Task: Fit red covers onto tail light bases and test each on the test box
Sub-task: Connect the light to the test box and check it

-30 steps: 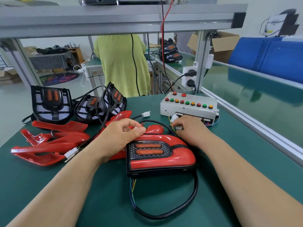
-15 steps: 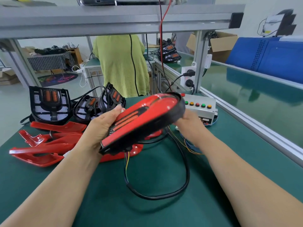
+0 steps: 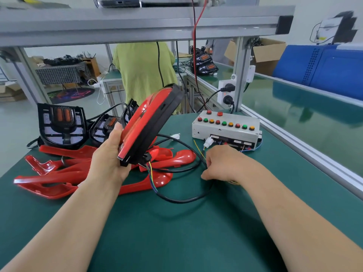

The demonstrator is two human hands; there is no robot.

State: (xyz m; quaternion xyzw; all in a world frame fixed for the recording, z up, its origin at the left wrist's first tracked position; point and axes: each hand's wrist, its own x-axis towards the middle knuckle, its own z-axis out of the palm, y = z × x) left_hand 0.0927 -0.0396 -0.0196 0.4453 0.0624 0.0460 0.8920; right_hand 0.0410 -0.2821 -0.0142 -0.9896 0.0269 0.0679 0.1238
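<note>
Green surface, workshop behind. Left hand fingers clamped on covered tail light, which is held tilted in the air left of test box. Right hand fingers curled down on black cable, just in front of test box. Loose red covers lie left of test box, with bare bases behind them.

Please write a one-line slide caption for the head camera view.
Left hand holds an assembled tail light above the bench; right hand grips its black cable near the test box.
</note>
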